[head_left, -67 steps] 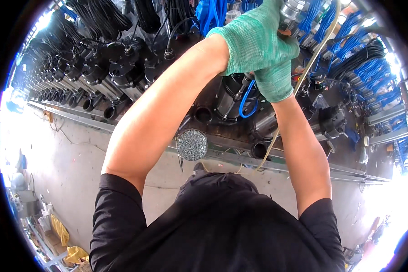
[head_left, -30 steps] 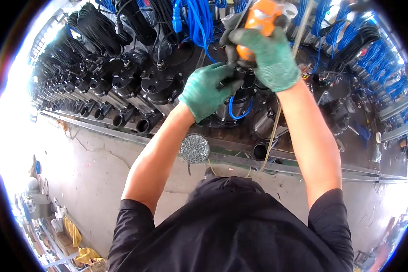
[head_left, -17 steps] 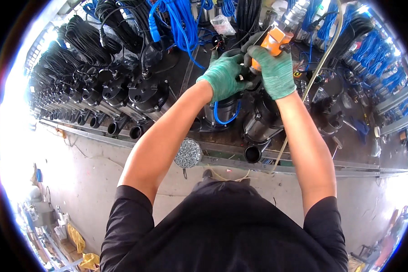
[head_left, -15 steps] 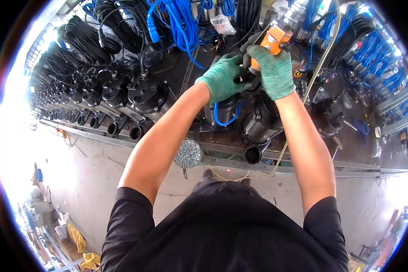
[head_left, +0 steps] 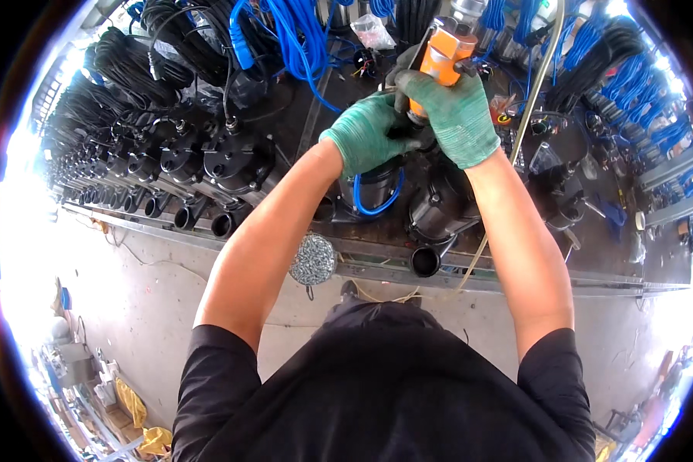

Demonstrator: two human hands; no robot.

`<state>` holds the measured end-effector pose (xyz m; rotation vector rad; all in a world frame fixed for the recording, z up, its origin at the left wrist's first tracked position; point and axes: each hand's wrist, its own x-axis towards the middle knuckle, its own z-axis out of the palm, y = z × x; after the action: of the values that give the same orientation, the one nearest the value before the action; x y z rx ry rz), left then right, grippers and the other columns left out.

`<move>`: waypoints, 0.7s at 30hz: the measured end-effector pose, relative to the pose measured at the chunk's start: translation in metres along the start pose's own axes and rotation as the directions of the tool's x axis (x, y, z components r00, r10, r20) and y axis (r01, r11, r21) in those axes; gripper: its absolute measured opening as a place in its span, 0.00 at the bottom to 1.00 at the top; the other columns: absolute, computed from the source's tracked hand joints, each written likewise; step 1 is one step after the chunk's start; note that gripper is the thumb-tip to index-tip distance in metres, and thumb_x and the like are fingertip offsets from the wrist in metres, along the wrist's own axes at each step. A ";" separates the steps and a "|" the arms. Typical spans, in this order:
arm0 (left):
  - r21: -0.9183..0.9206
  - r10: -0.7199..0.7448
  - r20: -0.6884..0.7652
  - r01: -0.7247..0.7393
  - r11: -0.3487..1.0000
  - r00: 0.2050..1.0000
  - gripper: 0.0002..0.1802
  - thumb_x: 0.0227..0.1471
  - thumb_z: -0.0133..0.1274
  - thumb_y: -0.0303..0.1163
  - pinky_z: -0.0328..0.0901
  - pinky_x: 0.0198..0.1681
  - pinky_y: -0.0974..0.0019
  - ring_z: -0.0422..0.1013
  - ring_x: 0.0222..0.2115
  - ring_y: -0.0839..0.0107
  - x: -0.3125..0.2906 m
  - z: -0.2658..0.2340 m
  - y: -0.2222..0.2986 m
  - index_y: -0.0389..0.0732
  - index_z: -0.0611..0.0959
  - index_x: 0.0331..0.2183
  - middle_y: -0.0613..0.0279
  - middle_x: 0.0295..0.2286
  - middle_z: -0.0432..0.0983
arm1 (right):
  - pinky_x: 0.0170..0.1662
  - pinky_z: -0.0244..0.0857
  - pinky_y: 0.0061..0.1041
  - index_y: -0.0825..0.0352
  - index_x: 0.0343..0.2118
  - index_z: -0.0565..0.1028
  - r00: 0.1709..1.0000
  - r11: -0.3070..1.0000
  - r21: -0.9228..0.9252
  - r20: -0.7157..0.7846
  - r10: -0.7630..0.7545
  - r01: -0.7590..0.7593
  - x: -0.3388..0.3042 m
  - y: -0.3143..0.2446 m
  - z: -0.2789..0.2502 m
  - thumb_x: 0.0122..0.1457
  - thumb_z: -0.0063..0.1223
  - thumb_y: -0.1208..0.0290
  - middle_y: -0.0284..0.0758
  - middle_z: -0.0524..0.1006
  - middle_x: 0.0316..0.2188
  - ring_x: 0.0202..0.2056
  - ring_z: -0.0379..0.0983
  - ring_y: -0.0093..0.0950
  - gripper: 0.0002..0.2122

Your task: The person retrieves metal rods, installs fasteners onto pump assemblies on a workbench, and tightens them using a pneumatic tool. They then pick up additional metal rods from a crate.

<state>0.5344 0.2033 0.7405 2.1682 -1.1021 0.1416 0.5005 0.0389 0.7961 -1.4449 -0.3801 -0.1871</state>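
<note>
My right hand (head_left: 460, 119), in a green glove with dark fingertips, is wrapped round an orange power tool (head_left: 442, 60). The tool's lower end points down toward my left hand (head_left: 366, 137). That hand, gloved the same way, has its fingers curled round a dark part just under the tool; the fingers and the tool hide what it is. Below my left hand stands a pump (head_left: 373, 196) with a loop of blue cable (head_left: 379, 209) across its front. Beside it, under my right hand, is another black pump (head_left: 437, 214) with a round outlet facing me.
A row of black pumps (head_left: 239, 158) with coiled black cables runs off to the left. Blue cable coils (head_left: 296, 42) hang at the back. A pale hose (head_left: 543, 88) passes right of my right hand. A round container of small metal pieces (head_left: 313, 258) sits at the bench's front edge.
The bench has shifted slightly left in the picture. Both hands stay together at the tool, which has moved a little left and lower with my right hand.
</note>
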 end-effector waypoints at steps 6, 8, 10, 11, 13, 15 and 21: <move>-0.108 -0.120 0.011 0.121 0.987 0.993 0.19 0.52 0.64 0.43 0.67 0.54 0.55 0.73 0.47 0.52 0.001 0.012 -0.012 0.42 0.86 0.43 0.53 0.45 0.79 | 0.30 0.68 0.19 0.68 0.35 0.80 1.000 0.999 -0.046 0.001 -0.029 0.029 0.003 0.008 -0.002 0.56 0.64 0.72 0.31 0.81 0.24 0.25 0.76 0.19 0.07; -0.111 -0.098 -0.012 0.096 0.989 0.995 0.19 0.52 0.64 0.42 0.67 0.54 0.55 0.73 0.47 0.52 0.000 0.012 -0.010 0.42 0.86 0.42 0.53 0.44 0.79 | 0.30 0.69 0.20 0.68 0.35 0.80 0.999 0.997 -0.071 -0.020 -0.031 0.029 0.002 0.011 -0.005 0.56 0.63 0.73 0.32 0.81 0.23 0.24 0.76 0.20 0.07; -0.108 -0.192 0.108 0.204 0.973 0.975 0.18 0.52 0.65 0.41 0.68 0.53 0.55 0.73 0.46 0.52 0.005 0.005 -0.003 0.42 0.85 0.42 0.53 0.43 0.79 | 0.30 0.69 0.20 0.69 0.35 0.80 1.000 0.997 -0.073 -0.009 -0.026 0.025 0.003 0.014 -0.004 0.55 0.61 0.74 0.32 0.81 0.23 0.24 0.76 0.20 0.06; -0.106 -0.192 0.105 0.203 0.973 0.976 0.18 0.52 0.65 0.41 0.68 0.53 0.55 0.73 0.46 0.52 0.006 0.000 0.000 0.42 0.85 0.42 0.53 0.43 0.79 | 0.30 0.68 0.20 0.69 0.34 0.79 0.999 0.998 -0.039 -0.023 -0.040 0.039 0.002 0.014 -0.001 0.56 0.60 0.75 0.32 0.80 0.24 0.24 0.76 0.20 0.05; 0.172 -0.056 0.144 0.031 0.985 0.988 0.22 0.50 0.67 0.29 0.70 0.53 0.62 0.76 0.46 0.66 0.005 -0.009 0.010 0.39 0.81 0.48 0.58 0.45 0.81 | 0.29 0.68 0.19 0.69 0.35 0.78 0.997 0.993 -0.098 0.026 -0.067 0.069 0.003 0.011 -0.001 0.57 0.59 0.75 0.33 0.80 0.25 0.25 0.76 0.20 0.05; 0.112 -0.067 0.137 0.052 0.992 0.988 0.21 0.51 0.67 0.31 0.69 0.54 0.61 0.76 0.46 0.64 0.004 -0.007 0.002 0.40 0.82 0.47 0.58 0.45 0.81 | 0.28 0.68 0.19 0.69 0.36 0.77 0.990 0.987 -0.107 0.094 -0.106 0.116 0.011 0.010 -0.002 0.59 0.57 0.76 0.33 0.79 0.26 0.25 0.76 0.20 0.05; 0.008 -0.092 0.125 0.091 0.996 0.988 0.20 0.51 0.66 0.33 0.69 0.54 0.60 0.76 0.46 0.61 0.001 -0.007 0.000 0.42 0.83 0.46 0.57 0.45 0.81 | 0.27 0.68 0.19 0.69 0.38 0.78 0.989 0.989 -0.078 0.086 -0.123 0.129 0.010 0.005 0.005 0.58 0.57 0.76 0.33 0.80 0.26 0.24 0.76 0.20 0.06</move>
<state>0.5364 0.2066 0.7461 2.2503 -1.0689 -0.0353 0.5109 0.0451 0.7958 -1.5144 -0.5365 -0.2490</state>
